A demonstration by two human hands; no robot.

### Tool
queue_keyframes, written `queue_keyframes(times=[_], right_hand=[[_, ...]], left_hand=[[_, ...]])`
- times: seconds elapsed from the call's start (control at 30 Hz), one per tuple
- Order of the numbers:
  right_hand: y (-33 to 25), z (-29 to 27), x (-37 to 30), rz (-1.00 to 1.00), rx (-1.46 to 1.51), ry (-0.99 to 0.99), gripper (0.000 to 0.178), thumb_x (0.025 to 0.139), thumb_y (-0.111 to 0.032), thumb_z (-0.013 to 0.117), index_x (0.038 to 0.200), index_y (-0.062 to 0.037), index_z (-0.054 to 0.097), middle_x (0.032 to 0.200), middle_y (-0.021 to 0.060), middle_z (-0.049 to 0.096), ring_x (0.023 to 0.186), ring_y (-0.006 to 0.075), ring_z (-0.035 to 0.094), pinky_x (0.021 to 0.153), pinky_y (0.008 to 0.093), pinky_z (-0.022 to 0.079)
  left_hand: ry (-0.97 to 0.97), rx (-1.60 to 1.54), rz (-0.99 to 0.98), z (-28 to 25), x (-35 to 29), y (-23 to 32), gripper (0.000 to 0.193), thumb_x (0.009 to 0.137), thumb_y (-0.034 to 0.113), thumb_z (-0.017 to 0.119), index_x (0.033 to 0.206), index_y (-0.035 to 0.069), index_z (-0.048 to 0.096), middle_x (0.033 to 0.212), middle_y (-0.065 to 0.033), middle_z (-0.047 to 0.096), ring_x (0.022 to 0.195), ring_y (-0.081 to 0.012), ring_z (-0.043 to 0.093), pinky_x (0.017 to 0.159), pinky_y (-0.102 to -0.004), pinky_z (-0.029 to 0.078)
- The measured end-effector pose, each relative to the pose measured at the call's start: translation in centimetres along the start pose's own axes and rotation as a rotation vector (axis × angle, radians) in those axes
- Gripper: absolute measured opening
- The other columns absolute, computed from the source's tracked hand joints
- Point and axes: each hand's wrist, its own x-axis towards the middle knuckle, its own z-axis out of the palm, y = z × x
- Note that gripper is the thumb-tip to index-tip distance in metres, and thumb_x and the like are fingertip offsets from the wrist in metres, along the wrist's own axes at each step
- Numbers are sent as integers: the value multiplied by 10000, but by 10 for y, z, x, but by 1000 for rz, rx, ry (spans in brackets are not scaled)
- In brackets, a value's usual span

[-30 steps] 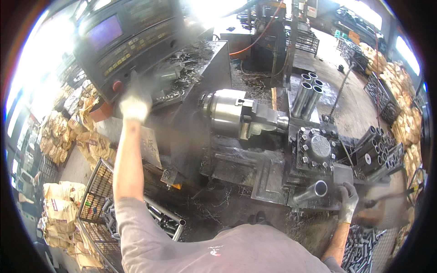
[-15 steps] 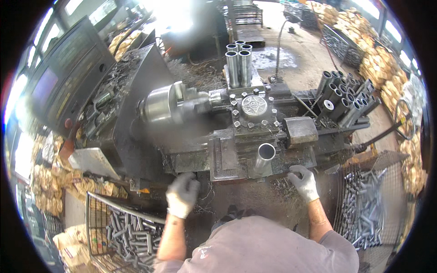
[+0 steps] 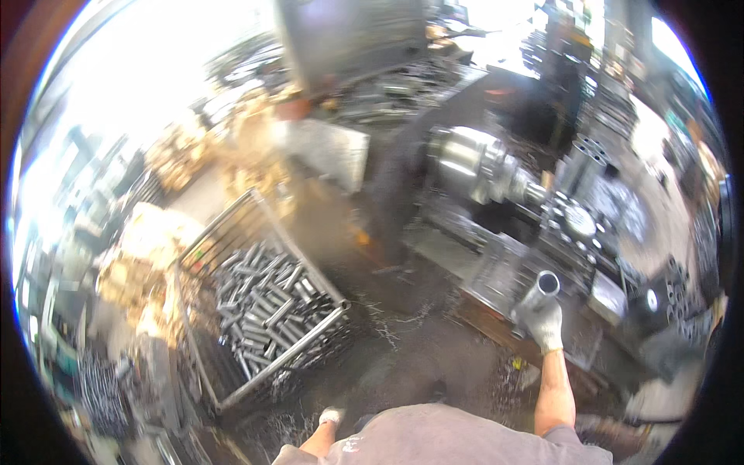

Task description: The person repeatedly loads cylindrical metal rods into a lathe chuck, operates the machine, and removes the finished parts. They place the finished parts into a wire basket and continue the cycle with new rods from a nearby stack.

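At the right, my right hand, in a grey-and-white work glove, is closed round a short steel tube with an open upper end. The tube is slightly tilted, over the front of the lathe's carriage; whether its foot still touches the metal is hidden. My left hand, gloved too, hangs low beside my body. Its fingers are blurred and mostly out of sight. The bright lathe chuck and the toolpost are beyond my right hand.
To the left stands a wire-mesh crate heaped with short steel tubes. Upright tubes stand behind the toolpost, and more tubes are stacked at the far right. Tan sacks lie beyond the crate. Swarf litters the dark floor.
The view has swung left, bringing the crate nearer the middle. My right hand has moved from the lathe's front edge onto the tube. My left hand has dropped back beside my body.
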Motion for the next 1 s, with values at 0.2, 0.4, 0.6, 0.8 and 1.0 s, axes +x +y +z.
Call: queue_keyframes(times=[0.2, 0.4, 0.6, 0.8, 1.0], right_hand=[[-79, 141, -97, -260, 52, -486, 328, 757, -300, 890, 900, -34, 764, 860, 122, 803, 836, 222, 797, 765, 371, 611], [-197, 286, -280, -554, -216, -1280, 568, 754, -438, 907, 1118, -37, 738, 1045, 178, 797, 1002, 312, 780, 910, 404, 597], [-286, 333, -442, -1148, -333, -1742, 477, 810, -413, 857, 1104, -63, 717, 963, 194, 778, 919, 365, 771, 821, 443, 600], [-348, 378, -597, -1632, -177, -2068, 515, 766, -381, 885, 1153, -93, 706, 1003, 199, 768, 951, 393, 757, 836, 462, 597], [-402, 416, -737, -1777, -55, -2115, 563, 766, -412, 864, 1188, -79, 698, 1028, 223, 772, 1005, 426, 744, 862, 493, 600]], left_hand=[[193, -789, -262, 32, -115, 7, 554, 938, 515, 640, 1274, 94, 767, 1332, -186, 734, 1269, -368, 680, 1090, -446, 510], [272, -783, -460, 161, -189, -99, 514, 972, 461, 551, 1270, 105, 772, 1356, -193, 711, 1315, -384, 647, 1094, -463, 518], [438, -1056, -983, 279, -319, -127, 396, 947, 311, 540, 1112, 61, 799, 1253, -243, 722, 1165, -384, 721, 960, -499, 558], [1115, -1817, -1551, 409, -385, 18, 344, 955, 318, 607, 1098, 35, 738, 983, -189, 754, 890, -348, 748, 752, -501, 578], [1718, -2026, -2764, 404, -392, 124, 610, 1096, 514, 476, 1303, -35, 641, 1237, -279, 737, 1093, -445, 740, 818, -464, 628]])
